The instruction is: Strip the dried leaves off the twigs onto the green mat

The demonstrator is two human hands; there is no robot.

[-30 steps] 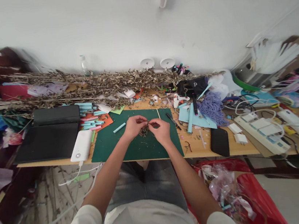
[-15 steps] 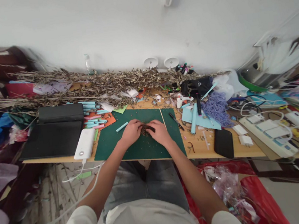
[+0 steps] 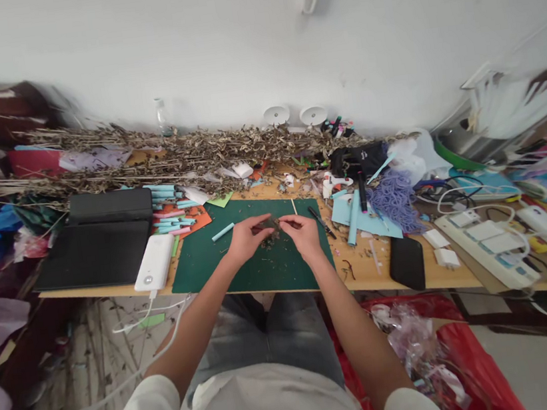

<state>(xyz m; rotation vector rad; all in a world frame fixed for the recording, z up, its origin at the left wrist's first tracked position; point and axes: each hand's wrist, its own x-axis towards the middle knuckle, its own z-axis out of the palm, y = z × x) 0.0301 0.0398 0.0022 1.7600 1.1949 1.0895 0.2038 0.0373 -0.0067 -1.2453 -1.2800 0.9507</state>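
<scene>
Over the green cutting mat (image 3: 211,267), my left hand (image 3: 248,238) has its fingers stretched out and its thumb apart. Its fingertips are close to a small clump of dried plant (image 3: 272,224). My right hand (image 3: 302,233) pinches the right side of this clump between thumb and fingertips. Brown crumbs lie on the mat below the hands. A light blue paper tube (image 3: 223,232) lies left of my left hand. To the right of my right hand are a thin pale stick (image 3: 294,207) and a black pen (image 3: 325,226).
Dried plant stalks (image 3: 225,147) are heaped along the wall. On the left are a black tablet case (image 3: 98,251), a white power bank (image 3: 154,262) and rolled paper tubes (image 3: 173,225). Purple yarn (image 3: 397,202), a black phone (image 3: 407,263) and a power strip (image 3: 493,246) lie on the right.
My hands have moved slightly apart. The left fingers have straightened and opened from around the dried plant, while the right hand has shifted right and pinches it.
</scene>
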